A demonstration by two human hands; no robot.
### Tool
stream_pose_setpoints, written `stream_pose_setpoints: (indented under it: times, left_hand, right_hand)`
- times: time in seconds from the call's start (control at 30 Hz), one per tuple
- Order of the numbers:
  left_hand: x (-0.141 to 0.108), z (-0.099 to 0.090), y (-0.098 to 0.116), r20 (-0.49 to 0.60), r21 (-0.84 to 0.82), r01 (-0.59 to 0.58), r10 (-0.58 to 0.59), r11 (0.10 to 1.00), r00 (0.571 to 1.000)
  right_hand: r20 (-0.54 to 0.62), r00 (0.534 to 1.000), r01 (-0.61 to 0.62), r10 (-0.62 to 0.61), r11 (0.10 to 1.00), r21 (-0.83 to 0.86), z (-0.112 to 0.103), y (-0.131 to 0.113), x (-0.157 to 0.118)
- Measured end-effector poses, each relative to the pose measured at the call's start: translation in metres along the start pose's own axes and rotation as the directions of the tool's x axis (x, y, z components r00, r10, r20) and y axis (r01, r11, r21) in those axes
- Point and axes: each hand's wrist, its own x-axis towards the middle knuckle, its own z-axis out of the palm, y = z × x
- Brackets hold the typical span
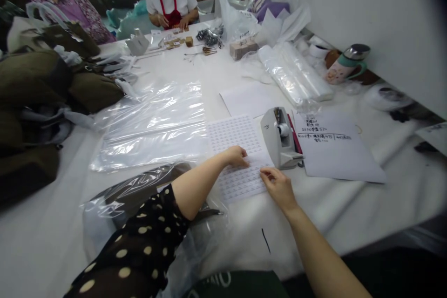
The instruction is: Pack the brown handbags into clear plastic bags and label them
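Observation:
A white sheet of small printed labels (240,184) lies on the table in front of me, with rows of tiny text. Over its middle is my left hand (236,156), fingers curled together at the paper; whatever they hold is too small to make out. My right hand (279,187) pinches thumb and forefinger at the sheet's right edge. Just beyond the right hand stands a grey tape dispenser (281,139) with a roll in it. Under my left forearm lies a dark item in a clear plastic bag (139,191).
Flat clear bags (157,125) lie at left, near piled olive-brown bags (31,79). To the right are a handwritten sheet (342,149), rolled plastic bags (296,74) and a tumbler (347,64). Two people sit across the table, one in a red apron (170,7).

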Motion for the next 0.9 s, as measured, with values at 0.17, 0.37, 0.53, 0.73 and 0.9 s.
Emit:
stream_pose_setpoints:
  times: [0.17,0.37,0.53,0.73,0.9]
  left_hand:
    - [0.000,-0.010,0.006,0.122,-0.114,-0.048,0.062,0.992,0.991]
    - [-0.013,-0.011,0.009,0.122,-0.157,-0.095,0.115,0.983,0.986]
    - [-0.027,-0.010,0.019,0.059,-0.074,-0.148,0.153,0.986,0.987]
    - [-0.040,-0.005,0.026,-0.016,0.009,-0.180,0.180,0.984,0.984]
    - [-0.042,0.000,0.025,-0.072,0.042,-0.178,0.180,0.983,0.981]
  right_hand:
    - [-0.053,0.998,0.010,-0.016,0.994,-0.112,0.012,-0.009,0.021]
    - [-0.070,0.996,0.035,-0.049,0.981,-0.189,0.017,-0.016,0.029]
    - [-0.051,0.997,0.042,-0.053,0.981,-0.190,0.011,-0.023,0.028]
    - [-0.076,0.997,0.013,-0.025,0.986,-0.166,0.009,-0.029,0.025]
    - [-0.066,0.997,0.029,-0.040,0.988,-0.149,0.011,-0.031,0.020]
